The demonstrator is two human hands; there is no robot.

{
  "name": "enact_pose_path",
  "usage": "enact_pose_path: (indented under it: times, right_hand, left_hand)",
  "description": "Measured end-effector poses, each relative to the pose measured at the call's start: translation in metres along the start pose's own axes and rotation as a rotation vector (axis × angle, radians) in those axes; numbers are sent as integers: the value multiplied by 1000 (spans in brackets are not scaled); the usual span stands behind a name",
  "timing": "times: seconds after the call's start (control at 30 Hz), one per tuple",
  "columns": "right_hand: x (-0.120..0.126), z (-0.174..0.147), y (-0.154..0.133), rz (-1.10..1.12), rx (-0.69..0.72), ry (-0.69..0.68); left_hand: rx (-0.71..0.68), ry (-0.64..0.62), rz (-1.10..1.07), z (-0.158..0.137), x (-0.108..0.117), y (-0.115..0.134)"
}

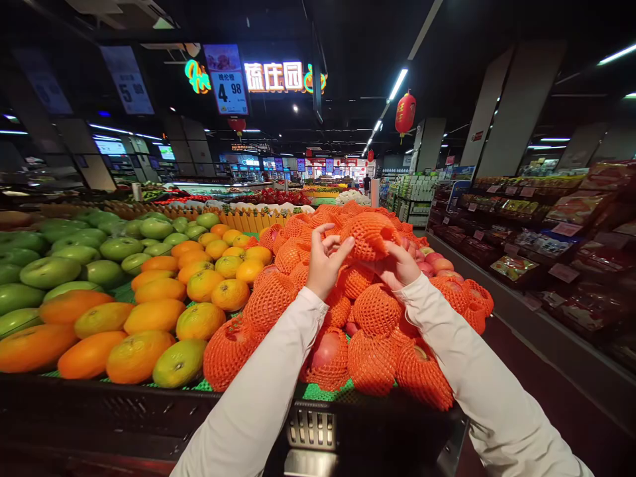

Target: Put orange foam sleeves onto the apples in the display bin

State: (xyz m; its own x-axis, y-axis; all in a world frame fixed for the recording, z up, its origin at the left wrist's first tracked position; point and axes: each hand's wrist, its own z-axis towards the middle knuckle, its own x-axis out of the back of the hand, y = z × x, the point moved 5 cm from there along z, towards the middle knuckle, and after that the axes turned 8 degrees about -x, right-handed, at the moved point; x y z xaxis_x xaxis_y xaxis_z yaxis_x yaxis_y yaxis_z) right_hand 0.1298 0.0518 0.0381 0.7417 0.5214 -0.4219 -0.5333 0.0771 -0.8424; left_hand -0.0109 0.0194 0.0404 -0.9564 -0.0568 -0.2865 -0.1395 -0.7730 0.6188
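Note:
An orange foam net sleeve (370, 233), rounded in shape, is held up over a heap of fruit. My right hand (400, 266) grips its lower right edge, thumb and fingers closed on the mesh. At the sleeve's left side is my left hand (326, 260), its fingers loosely bent and apart, the thumb tip against the mesh. Whether a fruit is inside this sleeve I cannot tell. Beneath both hands lie several apples in orange foam nets (377, 310); a reddish apple (325, 349) shows through one net's opening.
Left of the netted heap are oranges (155, 317), then green apples (119, 248). Bare red apples (437, 262) lie behind my right forearm. The black stand's front edge (149, 404) runs below. Packaged goods fill a shelf (541, 232) across the aisle at right.

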Motion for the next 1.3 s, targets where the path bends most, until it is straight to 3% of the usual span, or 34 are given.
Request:
enact_pose_path:
  times: [0.13,0.33,0.5,0.6,0.7,0.77,0.87,1.03,1.17,1.23,1.3]
  right_hand:
    - [5,1,-2,-8,-13,-5]
    - [4,0,-3,41,29,58]
    - [0,1,1,3,65,39]
    - [1,1,2,21,72,62]
    - [2,1,-1,16,107,86]
    - [3,1,-3,-6,143,82]
    - [1,1,-2,-69,185,54]
    - [-8,-1,2,-184,176,-101]
    - [-14,-4,-5,-129,115,-229]
    - [-11,-2,-10,-81,67,-176]
    - [-1,3,-14,-74,77,-38]
  left_hand:
    - [-32,-57,-11,1,-3,1]
    - [-199,34,105,9,6,4]
    - [-206,-30,199,8,5,0]
    - [-287,-69,370,5,6,6]
    - [-484,-148,576,-2,0,19]
    - [-580,-266,634,-10,-9,22]
    - [-556,-370,649,-17,-19,14]
    - [-457,-239,680,-15,-10,8]
    - [-515,-183,773,-12,-4,14]
    - [-586,-218,815,-13,-6,17]
    - [-654,-267,855,-15,-10,18]
